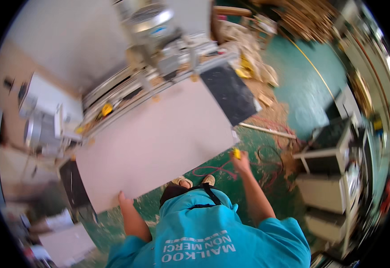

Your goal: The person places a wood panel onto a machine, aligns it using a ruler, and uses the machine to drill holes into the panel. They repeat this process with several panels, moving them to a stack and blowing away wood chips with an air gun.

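Observation:
A large pale pinkish-grey panel [159, 143] lies slantwise across a dark machine bed [230, 93]. At the panel's near left edge is my left hand [124, 201], its thumb on top and its other fingers mostly hidden; it appears to grip the edge. My right hand [241, 163] is closed around a small yellow tool [236, 153], just off the panel's near right corner. Blur and the fingers hide what kind of tool it is.
Beyond the panel stands a machine head with a silver motor [152, 20]. A yellow-and-black tape measure [107, 109] rests on the machine's rail. Red hose [215, 169] loops over the green floor near my feet. White drawer-like boxes [322, 193] stand at right, stacked wood [309, 18] far right.

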`<state>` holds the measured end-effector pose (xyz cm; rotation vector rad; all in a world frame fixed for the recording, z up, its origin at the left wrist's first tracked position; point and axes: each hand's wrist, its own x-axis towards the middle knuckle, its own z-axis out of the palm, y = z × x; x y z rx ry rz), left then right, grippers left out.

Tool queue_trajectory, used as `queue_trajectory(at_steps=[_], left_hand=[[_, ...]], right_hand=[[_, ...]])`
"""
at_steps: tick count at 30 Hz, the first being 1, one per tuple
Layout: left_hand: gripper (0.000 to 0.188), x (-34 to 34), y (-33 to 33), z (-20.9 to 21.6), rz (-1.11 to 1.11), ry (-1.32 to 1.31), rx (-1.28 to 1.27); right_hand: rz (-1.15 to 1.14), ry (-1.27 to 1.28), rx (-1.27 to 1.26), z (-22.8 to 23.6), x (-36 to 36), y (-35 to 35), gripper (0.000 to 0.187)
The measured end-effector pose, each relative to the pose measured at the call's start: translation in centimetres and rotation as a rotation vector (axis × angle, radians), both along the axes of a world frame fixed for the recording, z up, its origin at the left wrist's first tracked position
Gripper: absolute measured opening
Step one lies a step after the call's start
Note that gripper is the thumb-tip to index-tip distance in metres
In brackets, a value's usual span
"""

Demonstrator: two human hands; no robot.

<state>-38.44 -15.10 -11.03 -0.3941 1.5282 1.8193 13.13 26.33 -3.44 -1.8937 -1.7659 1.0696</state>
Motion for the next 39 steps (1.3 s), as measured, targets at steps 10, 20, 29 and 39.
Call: queue_trajectory(at_steps=[10,20,29,39], left_hand=[[0.090,1.8,3.6,-2.4,0.760,0.203,-0.653],[0.090,7.1,-4.4,4.6,-0.313,0.131,-0.521],[0.067,3.4,-2.5,10.2,-0.202,0.847,0.101],[0.023,-2.6,-3.3,29.2,-0.854,0.686,0.365]], right_hand=[[0.525,0.175,-0.446,5.8,8.4,4.7,0.020],[1.071,0.076,-0.648,12.1,-23.5,-12.7,0.022],[1.514,-0.167,0.101,19.1,-47.2,-33.7,0.048],[1.116,-0.692,1.608,31.2,-58.3,-9.8,0.040]])
